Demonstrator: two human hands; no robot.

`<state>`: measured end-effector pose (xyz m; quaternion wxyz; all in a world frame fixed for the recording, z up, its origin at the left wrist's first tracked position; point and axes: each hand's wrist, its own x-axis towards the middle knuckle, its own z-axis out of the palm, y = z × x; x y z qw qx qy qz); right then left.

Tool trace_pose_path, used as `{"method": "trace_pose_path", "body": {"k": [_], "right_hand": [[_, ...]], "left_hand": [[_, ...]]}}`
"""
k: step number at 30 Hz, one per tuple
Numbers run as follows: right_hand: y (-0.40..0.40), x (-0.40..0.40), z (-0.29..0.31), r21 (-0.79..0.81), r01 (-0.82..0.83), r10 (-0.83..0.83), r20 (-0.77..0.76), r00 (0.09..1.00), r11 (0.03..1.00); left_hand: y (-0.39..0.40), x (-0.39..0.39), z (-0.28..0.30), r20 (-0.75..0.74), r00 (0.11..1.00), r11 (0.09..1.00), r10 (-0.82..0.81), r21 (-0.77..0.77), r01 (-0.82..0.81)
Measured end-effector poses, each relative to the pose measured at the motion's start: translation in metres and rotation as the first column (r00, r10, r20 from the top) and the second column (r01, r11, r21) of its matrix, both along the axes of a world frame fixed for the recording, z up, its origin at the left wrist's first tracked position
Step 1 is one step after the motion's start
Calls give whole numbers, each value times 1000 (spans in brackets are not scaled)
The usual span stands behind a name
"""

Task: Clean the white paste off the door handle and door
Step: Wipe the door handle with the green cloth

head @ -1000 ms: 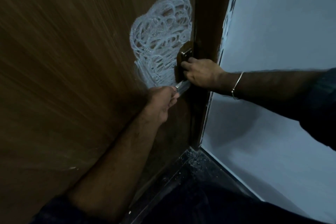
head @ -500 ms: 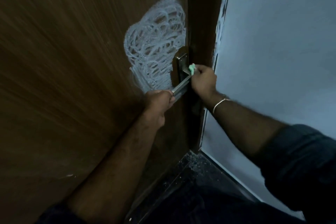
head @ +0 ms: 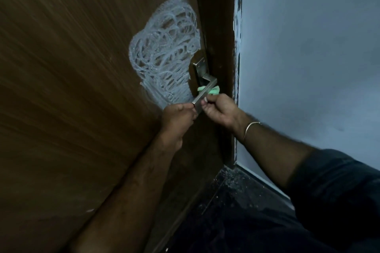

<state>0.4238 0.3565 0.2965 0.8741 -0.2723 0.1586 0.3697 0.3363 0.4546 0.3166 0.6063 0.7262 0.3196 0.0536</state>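
Note:
A brown wooden door (head: pixel 72 88) fills the left of the view. White paste (head: pixel 164 53) is smeared in looping scribbles on it beside the metal lever handle (head: pixel 205 91). My left hand (head: pixel 177 118) grips the free end of the lever. My right hand (head: pixel 219 109) holds a small green cloth (head: pixel 212 90) wrapped around the lever's shaft, just below the handle's plate (head: pixel 200 65). Both hands nearly touch each other on the lever.
The dark door frame (head: pixel 218 26) runs down right of the handle. A pale blue wall (head: pixel 308 57) stands beyond it. A dark floor (head: pixel 236 201) with white specks lies below. A thin bangle (head: pixel 249 129) circles my right wrist.
My right hand slid down from the handle's plate along the lever, and the green cloth now wraps the shaft close to my left hand. My left hand kept its grip on the lever's end.

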Motion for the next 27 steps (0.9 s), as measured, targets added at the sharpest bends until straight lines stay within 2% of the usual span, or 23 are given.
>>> {"method": "trace_pose_path", "body": {"k": [2,5,9,11,13,14,16,17,18,19,20,21,22,25,27], "right_hand": [[-1,-1,2,-5,-22,22,4,1000,1000],[0,-12,-3,-101,-198,209,114,971,975],[-1,-12,-7,-132,-339,361,219,907,932],[-3,-15,-12,-167,-436,466,249,849,884],[-9,-22,-21,-329,-495,587,308,749,804],[-14,-24,-26,-427,-457,605,331,724,780],[-28,-22,-34,-570,-233,509,389,768,788],[-36,-16,-35,-628,-37,399,446,801,777],[-43,-8,-34,-676,226,293,562,774,701],[-47,0,-29,-658,504,278,722,633,560],[-48,10,-22,-547,716,368,833,413,434],[-45,19,-13,-423,825,493,845,209,375],[-38,29,-5,-376,855,612,786,90,357],[-14,50,7,-444,851,850,526,-7,282],[-8,50,3,-427,863,898,435,-67,271]], "left_hand": [[1,1,-2,3,1000,1000,-1,10,0],[2,1,-3,29,999,999,-23,-23,23],[3,3,-6,38,994,995,104,0,-104],[4,5,-7,39,989,989,144,31,-145],[5,8,-7,29,988,982,153,105,-155],[5,9,-7,24,989,980,146,132,-148],[6,12,-7,12,994,983,113,146,-113],[5,14,-6,5,996,986,85,141,-85],[3,15,-6,-2,998,990,62,127,-61],[0,17,-6,-5,999,993,45,108,-44],[-4,19,-6,-12,1000,995,27,93,-26],[-8,20,-6,-24,1000,996,11,86,-9],[-12,21,-6,-36,999,997,-2,81,5],[-18,21,-5,-45,999,998,-12,64,15],[-17,19,-3,-41,999,999,-16,29,17]]}}
